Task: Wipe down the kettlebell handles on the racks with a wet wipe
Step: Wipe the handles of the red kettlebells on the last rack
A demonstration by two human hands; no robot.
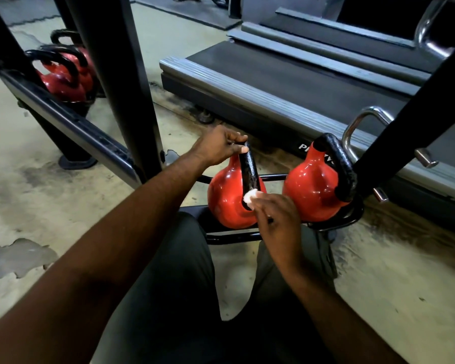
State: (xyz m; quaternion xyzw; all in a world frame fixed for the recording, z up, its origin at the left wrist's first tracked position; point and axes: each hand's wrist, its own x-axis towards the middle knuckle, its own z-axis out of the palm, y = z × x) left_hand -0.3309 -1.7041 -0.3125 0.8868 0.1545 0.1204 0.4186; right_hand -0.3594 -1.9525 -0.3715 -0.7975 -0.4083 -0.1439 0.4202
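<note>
Two red kettlebells with black handles sit on the low black rack (234,236) in front of me. My left hand (218,147) pinches the top of the near kettlebell's handle (250,172). My right hand (276,216) holds a small white wet wipe (250,198) against the lower end of that same handle, where it meets the red kettlebell body (223,198). The second kettlebell (313,190) stands untouched to the right, its handle (339,164) arching over it.
More red kettlebells (61,80) sit on a rack rail (71,124) at the upper left. A black upright post (132,88) rises between them and my hands. A treadmill deck (286,82) lies behind the rack. A chrome bar (357,127) stands at right.
</note>
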